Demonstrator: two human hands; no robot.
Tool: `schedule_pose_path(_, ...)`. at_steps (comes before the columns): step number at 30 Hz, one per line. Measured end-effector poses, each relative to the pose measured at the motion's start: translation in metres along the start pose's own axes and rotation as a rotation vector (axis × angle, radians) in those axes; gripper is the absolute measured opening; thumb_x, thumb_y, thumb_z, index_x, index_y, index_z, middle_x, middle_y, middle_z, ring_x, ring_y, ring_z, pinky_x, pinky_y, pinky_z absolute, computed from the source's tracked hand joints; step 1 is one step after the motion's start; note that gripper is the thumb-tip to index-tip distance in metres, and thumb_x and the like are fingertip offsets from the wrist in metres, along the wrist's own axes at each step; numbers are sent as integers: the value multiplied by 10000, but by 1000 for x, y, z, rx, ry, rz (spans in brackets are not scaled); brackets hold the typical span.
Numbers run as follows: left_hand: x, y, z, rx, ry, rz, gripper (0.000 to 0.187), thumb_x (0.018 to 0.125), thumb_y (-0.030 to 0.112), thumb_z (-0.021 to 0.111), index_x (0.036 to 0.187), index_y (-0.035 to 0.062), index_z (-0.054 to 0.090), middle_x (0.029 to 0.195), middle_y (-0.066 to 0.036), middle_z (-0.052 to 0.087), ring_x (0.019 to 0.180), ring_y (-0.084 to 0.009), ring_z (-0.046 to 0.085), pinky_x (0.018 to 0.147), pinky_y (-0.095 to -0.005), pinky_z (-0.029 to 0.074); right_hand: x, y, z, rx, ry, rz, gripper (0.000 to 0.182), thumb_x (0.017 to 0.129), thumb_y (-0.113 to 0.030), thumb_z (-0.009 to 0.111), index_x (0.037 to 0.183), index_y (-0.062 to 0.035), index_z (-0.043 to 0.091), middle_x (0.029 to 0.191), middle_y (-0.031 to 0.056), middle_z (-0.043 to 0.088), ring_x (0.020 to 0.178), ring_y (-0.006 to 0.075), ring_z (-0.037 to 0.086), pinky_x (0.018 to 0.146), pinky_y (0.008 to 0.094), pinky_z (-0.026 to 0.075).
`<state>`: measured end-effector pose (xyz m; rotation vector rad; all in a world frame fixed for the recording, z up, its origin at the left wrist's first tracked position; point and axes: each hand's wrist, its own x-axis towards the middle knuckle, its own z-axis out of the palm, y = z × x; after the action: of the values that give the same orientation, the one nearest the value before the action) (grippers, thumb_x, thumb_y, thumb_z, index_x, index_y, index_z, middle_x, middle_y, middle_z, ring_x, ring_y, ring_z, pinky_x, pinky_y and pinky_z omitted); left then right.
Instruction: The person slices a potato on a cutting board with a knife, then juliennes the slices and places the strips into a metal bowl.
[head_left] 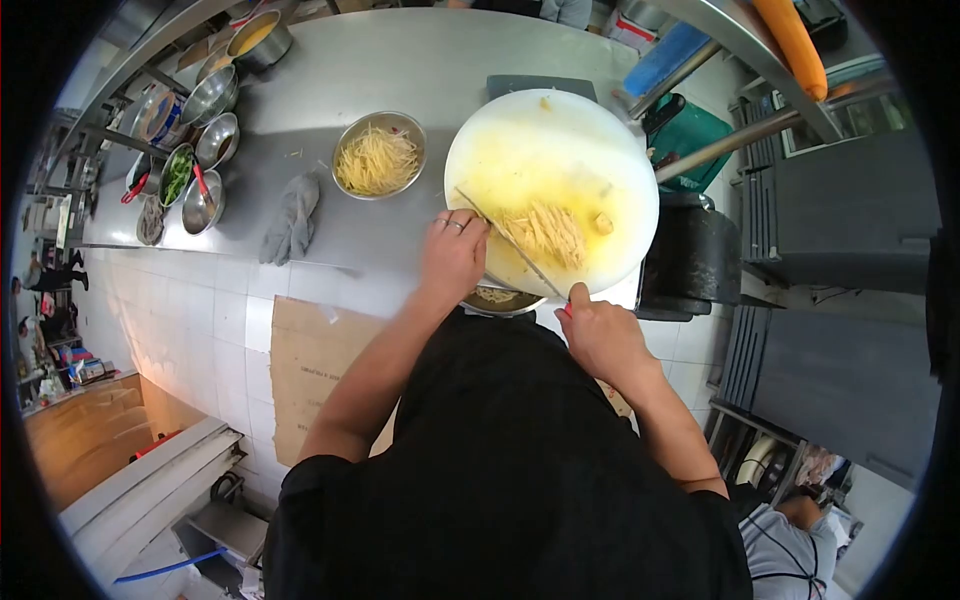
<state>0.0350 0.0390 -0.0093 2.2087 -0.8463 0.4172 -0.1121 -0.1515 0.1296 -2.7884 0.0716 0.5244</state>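
Observation:
In the head view, my right hand (610,335) is closed around the red handle of a kitchen knife (515,245), whose blade slants up and left across a round white cutting board (550,120). Pale yellow shreds (545,235) lie heaped right of the blade, with a small chunk (603,223) beside them. My left hand (456,250), with rings on it, has its fingers curled at the board's left edge, close to the blade; what lies under its fingertips is hidden. A metal bowl (505,308) with some shreds shows partly below the board's near edge.
A steel bowl of yellow shreds (378,165) stands on the metal counter (360,60), left of the board. A grey cloth (292,220) lies near the counter edge. Several metal bowls (210,97) crowd the far left. A metal rail (730,145) crosses at right.

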Motion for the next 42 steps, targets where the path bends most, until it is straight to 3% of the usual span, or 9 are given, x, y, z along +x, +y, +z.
schedule_pose_path(7,-2,4,0,-1,-12,-54,67,884,31,693,950,38,681,1000,-132,640,950,-354,597,836,-455,477,14,14,30,49,11,-13,297,1046,-251,571,1017,41,528,705,238,697,675,426,720,624,515,579)
schedule_pose_path(11,0,3,1,-22,-3,-48,73,881,23,691,951,38,681,1007,-136,637,943,-359,593,837,-460,478,-3,1,-12,-6,-52,7,307,1043,-253,579,1029,48,527,696,255,686,661,437,708,617,539,563)
schedule_pose_path(14,-3,3,2,-34,9,-54,79,875,18,692,952,34,680,1013,-141,634,938,-365,590,838,-461,478,7,18,29,51,24,-44,310,1044,-253,578,1025,52,528,686,256,679,642,441,699,605,543,556)
schedule_pose_path(20,-1,2,2,-38,1,-40,80,874,15,695,947,33,666,1002,-146,628,954,-372,588,842,-461,476,-3,1,-8,14,-24,-23,312,1046,-252,576,1015,55,528,671,254,671,636,444,693,589,541,549)
schedule_pose_path(23,-4,1,4,-42,8,-56,85,873,12,696,947,34,659,1003,-147,624,959,-372,587,843,-461,475,11,21,36,67,45,-71,311,1046,-254,576,1017,52,529,669,252,673,640,438,699,599,527,558)
schedule_pose_path(29,-4,1,3,-28,-3,-46,93,878,14,697,961,30,657,1011,-151,620,959,-371,585,847,-461,472,0,0,-8,49,-54,-12,306,1043,-249,580,1009,50,525,699,252,685,679,451,704,637,527,567)
schedule_pose_path(32,-6,1,4,-45,12,-58,93,882,14,695,965,29,657,1011,-155,616,964,-373,582,849,-460,471,11,22,37,115,17,-60,305,1043,-243,580,1014,55,527,716,256,690,695,455,706,649,540,564)
schedule_pose_path(38,-7,0,6,-39,19,-45,95,879,10,693,965,27,656,1018,-162,609,964,-379,576,855,-465,469,4,2,-9,64,-93,8,313,1044,-255,581,1011,53,531,747,268,696,713,451,710,668,548,566)
schedule_pose_path(42,-6,2,5,-40,25,-52,107,866,-4,692,962,23,655,1023,-161,611,967,-382,574,863,-469,468,14,18,33,131,-7,-29,319,1043,-263,583,1017,51,534,744,272,695,719,461,707,675,551,564)
